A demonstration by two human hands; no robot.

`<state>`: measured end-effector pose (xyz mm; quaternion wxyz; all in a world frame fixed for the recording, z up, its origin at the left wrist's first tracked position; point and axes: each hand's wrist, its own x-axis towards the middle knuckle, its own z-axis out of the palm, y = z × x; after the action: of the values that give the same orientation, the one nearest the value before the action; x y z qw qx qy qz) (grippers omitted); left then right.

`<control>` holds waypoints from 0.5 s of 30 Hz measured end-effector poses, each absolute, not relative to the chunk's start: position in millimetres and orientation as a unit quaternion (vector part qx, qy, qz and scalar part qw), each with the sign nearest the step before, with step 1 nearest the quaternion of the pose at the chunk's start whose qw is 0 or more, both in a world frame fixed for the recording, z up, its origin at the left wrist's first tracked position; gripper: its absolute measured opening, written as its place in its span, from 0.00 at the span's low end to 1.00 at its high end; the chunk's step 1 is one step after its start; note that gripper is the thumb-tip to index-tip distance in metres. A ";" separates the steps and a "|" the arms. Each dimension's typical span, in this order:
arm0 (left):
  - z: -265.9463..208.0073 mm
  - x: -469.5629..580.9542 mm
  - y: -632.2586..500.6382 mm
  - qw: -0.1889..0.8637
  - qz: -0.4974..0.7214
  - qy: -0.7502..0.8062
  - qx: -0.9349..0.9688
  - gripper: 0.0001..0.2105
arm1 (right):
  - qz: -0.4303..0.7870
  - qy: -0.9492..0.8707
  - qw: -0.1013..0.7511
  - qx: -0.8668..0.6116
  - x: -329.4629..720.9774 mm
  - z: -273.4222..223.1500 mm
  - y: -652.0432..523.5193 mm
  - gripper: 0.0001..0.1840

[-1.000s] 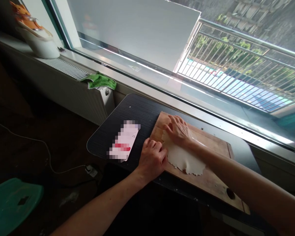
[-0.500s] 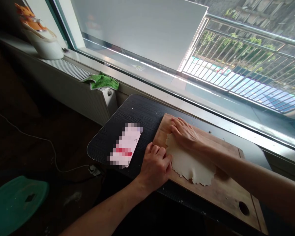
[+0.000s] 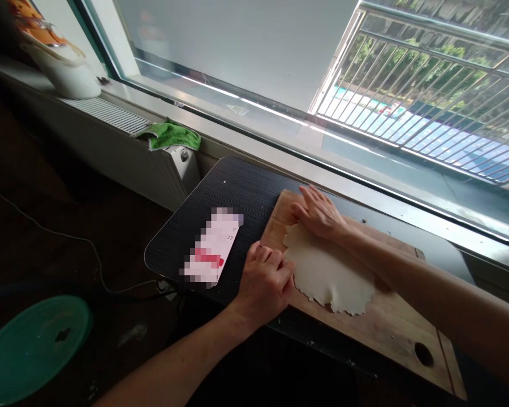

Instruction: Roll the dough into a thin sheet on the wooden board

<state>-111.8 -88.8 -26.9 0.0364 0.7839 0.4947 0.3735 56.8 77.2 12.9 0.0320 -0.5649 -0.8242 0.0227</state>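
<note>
A thin sheet of rolled dough with a ragged edge lies on a wooden cutting board. My left hand is closed at the board's near left corner, its fingers curled over the edge and its thumb beside the dough. What lies under those fingers is partly hidden. Flat and open, my right hand rests across the far left edge of the dough, fingertips reaching toward the board's far side. My right forearm covers part of the dough's far edge.
The board sits on a black table. Left of it lies a phone with a pixelated screen. A radiator with a green cloth stands along the window. A green plastic stool or basin is low at the left.
My right hand has shifted slightly toward the far edge of the board, its fingers lifted a little and more spread. My left hand stays at the corner. The camera view has moved slightly.
</note>
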 end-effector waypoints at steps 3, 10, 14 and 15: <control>-26.3 -112.1 -88.9 0.034 0.378 0.493 0.782 0.07 | 0.016 -0.776 0.023 -0.631 57.8 20.7 92.8 0.37; -26.5 -112.0 -88.8 0.032 0.368 0.497 0.785 0.06 | 0.035 -0.837 0.033 -0.545 46.2 10.6 63.4 0.37; -27.6 -112.0 -88.4 0.031 0.375 0.496 0.783 0.06 | -0.024 -0.804 0.076 -0.590 57.0 12.9 96.3 0.38; -27.8 -112.1 -88.3 0.029 0.377 0.496 0.782 0.06 | -0.038 -0.795 0.092 -0.599 61.3 16.8 105.4 0.37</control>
<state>-112.1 -88.3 -27.8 0.0287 0.7817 0.4961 0.3768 61.3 105.4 16.8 0.0917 -0.5989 -0.7947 -0.0375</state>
